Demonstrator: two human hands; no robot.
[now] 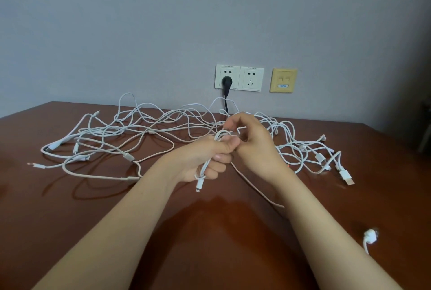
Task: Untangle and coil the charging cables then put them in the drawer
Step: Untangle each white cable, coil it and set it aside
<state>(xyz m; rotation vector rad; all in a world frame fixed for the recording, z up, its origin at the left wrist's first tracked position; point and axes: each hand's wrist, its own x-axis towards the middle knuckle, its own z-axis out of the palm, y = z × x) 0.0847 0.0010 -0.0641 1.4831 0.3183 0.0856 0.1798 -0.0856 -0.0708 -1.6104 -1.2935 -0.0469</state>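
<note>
Head view: coiled white cable in left hand and right hand.

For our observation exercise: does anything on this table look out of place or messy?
Yes. White charging cables sprawl tangled across the table, looping over one another. Only the coil in the left hand looks orderly. One white cable end lies alone, near right.

Tangled cables sprawl on table, sockets behind.
</note>
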